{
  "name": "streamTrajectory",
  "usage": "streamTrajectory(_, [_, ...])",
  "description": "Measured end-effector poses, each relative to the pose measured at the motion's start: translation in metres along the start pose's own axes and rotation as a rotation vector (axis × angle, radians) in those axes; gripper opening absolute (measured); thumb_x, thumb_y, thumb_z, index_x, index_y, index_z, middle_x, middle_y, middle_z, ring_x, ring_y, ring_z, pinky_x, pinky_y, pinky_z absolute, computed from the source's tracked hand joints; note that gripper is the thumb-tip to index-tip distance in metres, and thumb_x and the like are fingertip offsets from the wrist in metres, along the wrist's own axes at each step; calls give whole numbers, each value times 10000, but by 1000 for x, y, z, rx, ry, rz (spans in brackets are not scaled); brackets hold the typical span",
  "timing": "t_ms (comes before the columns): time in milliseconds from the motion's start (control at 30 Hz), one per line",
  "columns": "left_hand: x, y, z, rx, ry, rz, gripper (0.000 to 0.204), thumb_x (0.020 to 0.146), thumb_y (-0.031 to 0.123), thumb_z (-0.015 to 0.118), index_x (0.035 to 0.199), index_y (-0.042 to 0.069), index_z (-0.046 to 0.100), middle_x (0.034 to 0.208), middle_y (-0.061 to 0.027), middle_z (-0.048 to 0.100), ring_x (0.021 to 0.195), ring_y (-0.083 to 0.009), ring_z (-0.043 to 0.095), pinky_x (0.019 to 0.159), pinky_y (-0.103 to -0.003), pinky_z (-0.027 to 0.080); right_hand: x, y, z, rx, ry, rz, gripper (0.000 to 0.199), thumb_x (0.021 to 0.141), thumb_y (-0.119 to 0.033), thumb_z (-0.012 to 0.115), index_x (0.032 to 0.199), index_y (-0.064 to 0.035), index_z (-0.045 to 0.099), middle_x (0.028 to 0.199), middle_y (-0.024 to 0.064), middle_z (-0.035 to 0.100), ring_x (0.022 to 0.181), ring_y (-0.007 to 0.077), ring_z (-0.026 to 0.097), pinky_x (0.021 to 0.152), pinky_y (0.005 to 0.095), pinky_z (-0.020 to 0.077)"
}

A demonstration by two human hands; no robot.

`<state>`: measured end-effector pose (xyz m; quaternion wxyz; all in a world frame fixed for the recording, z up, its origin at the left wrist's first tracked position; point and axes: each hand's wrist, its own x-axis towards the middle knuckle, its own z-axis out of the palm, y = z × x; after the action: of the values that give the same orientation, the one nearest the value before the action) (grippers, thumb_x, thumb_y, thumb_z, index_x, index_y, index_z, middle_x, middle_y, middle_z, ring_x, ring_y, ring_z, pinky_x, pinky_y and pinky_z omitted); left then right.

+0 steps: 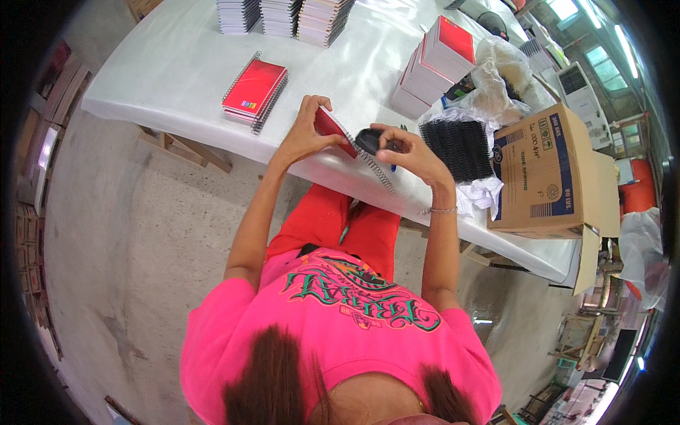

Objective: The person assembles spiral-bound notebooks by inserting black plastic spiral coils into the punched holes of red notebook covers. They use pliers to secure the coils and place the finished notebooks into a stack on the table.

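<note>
My left hand [306, 136] grips a small red notebook [331, 129] tilted up above the table's near edge, thumb on one side and fingers over the top. A dark wire spiral [377, 176] runs along the notebook's right edge, and its loose end sticks out past the lower corner toward me. Pinched in my right hand [416, 152] is a black round object [367, 141], held against or very near the spiral; I cannot tell whether they touch. Left of my hands lies a small pile of red spiral notebooks [256, 88].
Stacks of spiral-bound notebooks [280, 18] stand at the far edge of the white-covered table [163, 64]. Red-covered stacks without visible coils [432, 67] stand right of centre. Black spiral coils [457, 149] lie in white plastic beside an open cardboard box [542, 170].
</note>
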<state>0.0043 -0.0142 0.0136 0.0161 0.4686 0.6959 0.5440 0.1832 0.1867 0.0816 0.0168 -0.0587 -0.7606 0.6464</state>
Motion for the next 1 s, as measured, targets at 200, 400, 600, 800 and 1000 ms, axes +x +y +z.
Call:
streamTrajectory(200, [0, 7, -2, -20, -24, -94, 755, 606, 373, 924, 1132, 84, 466, 1104, -94, 435, 1085, -261, 484, 946, -365, 425, -3, 5, 4, 118, 313, 2, 408, 843, -389, 768, 1001, -28, 661, 870, -14, 588, 806, 85, 511, 732, 243, 416])
streamTrajectory(400, [0, 7, 4, -157, 15, -118, 1016, 588, 379, 941, 1366, 97, 353, 1225, -117, 439, 1155, -267, 478, 1006, -379, 416, -5, 2, -3, -134, 153, 90, 329, 871, -353, 745, 967, -53, 652, 870, -27, 585, 826, 77, 498, 744, 227, 393])
streamTrajectory(600, [0, 12, 9, -327, -7, -233, 1236, 566, 374, 958, 1505, 147, 188, 1230, -186, 435, 1171, -312, 490, 1044, -402, 406, 4, -3, 0, -323, 216, 102, 271, 819, -255, 808, 907, -56, 646, 863, -19, 616, 764, 57, 514, 654, 224, 409])
streamTrajectory(800, [2, 12, 8, -313, -67, -236, 1248, 565, 368, 959, 1515, 162, 176, 1247, -190, 441, 1180, -317, 497, 1047, -409, 409, 1, -6, 4, -392, 294, 33, 424, 746, -389, 850, 905, -35, 681, 843, 12, 602, 752, 106, 532, 680, 249, 433])
streamTrajectory(1000, [2, 8, 11, -270, -97, -186, 1213, 574, 371, 954, 1501, 151, 203, 1251, -169, 457, 1179, -304, 496, 1051, -411, 400, 7, -4, 6, -676, 280, -89, 474, 727, -396, 846, 898, 13, 679, 948, 109, 640, 881, 206, 571, 760, 326, 456])
